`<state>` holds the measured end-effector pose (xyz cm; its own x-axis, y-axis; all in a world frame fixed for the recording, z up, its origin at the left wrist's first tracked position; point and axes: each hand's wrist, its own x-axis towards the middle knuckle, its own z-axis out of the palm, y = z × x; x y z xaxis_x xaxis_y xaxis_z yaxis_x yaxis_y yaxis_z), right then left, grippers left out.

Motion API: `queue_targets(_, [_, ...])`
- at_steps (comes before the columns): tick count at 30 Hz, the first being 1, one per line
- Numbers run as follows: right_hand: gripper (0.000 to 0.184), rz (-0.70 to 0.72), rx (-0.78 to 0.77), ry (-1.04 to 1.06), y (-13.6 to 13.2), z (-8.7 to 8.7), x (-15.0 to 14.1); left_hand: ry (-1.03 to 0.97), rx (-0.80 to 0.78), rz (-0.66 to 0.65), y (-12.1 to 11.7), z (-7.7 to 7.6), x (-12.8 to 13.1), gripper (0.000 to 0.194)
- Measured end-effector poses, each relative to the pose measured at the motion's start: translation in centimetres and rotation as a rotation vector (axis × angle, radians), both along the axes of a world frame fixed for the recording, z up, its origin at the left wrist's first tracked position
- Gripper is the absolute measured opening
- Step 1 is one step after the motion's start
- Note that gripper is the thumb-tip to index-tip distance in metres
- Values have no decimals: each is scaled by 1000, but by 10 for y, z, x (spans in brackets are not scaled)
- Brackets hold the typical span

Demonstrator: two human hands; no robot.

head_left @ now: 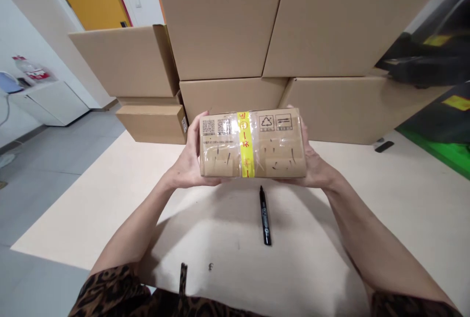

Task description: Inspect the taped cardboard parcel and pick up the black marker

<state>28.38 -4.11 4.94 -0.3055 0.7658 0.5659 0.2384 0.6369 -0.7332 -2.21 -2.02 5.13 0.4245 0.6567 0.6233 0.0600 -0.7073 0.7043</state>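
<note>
Between my two hands is a small cardboard box [223, 153], lifted above the table. A yellow tape strip with red characters runs down the middle of its facing side, under clear tape. Printed codes, recycling marks and black pen strokes show on the same side. My left hand [191, 160] grips the left end, with fingers partly behind and under it. On the right end my right hand [314, 163] holds it, most fingers hidden behind the box. Below, an uncapped-looking black marker [265, 216] lies on the pale table [227, 238], touched by neither hand.
Several large cardboard boxes [223, 33] are stacked along the table's far side. A smaller carton [152, 124] stands at the far left. A small black object [384, 147] lies at the right, near a green surface [433, 146]. A plastic bottle [35, 70] stands on a white cabinet.
</note>
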Motion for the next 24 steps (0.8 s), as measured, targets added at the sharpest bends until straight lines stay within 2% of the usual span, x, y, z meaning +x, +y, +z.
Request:
queue_targets(3, [143, 51, 254, -142, 1, -1, 9, -1, 5, 12, 4, -9, 1, 148])
queue_targets(5, [134, -12, 398, -201, 2, -1, 12, 27, 42, 12, 10, -14, -1, 149])
queue_targets(8, [121, -98, 490, -269, 6, -1, 11, 81, 47, 0, 19, -17, -10, 151])
queue_targets(10, [117, -130, 519, -274, 9, -4, 7, 75, -74, -63, 23, -17, -15, 149])
queue_targets(11, [113, -135, 552, -265, 10, -7, 4, 45, -169, -105, 24, -16, -16, 141])
queue_targets(13, [105, -131, 665, -249, 12, -15, -2, -61, -383, -161, 22, -13, -13, 115])
queue_targets(15, [94, -140, 766, -267, 12, -26, -11, -185, -552, -141, 16, -8, -6, 91])
queue_targets(17, [87, -153, 778, -328, 12, -38, -20, -265, -657, -75, 9, -3, 3, 73])
queue_targets(20, [92, -153, 733, -365, 11, -50, -30, -368, -760, 51, 4, 1, 11, 57])
queue_targets(22, [100, -123, 710, -344, 11, -51, -31, -453, -766, 152, 6, 0, 14, 54])
queue_targets(24, [105, -48, 612, -310, 12, -46, -26, -518, -721, 237, 10, -3, 15, 54])
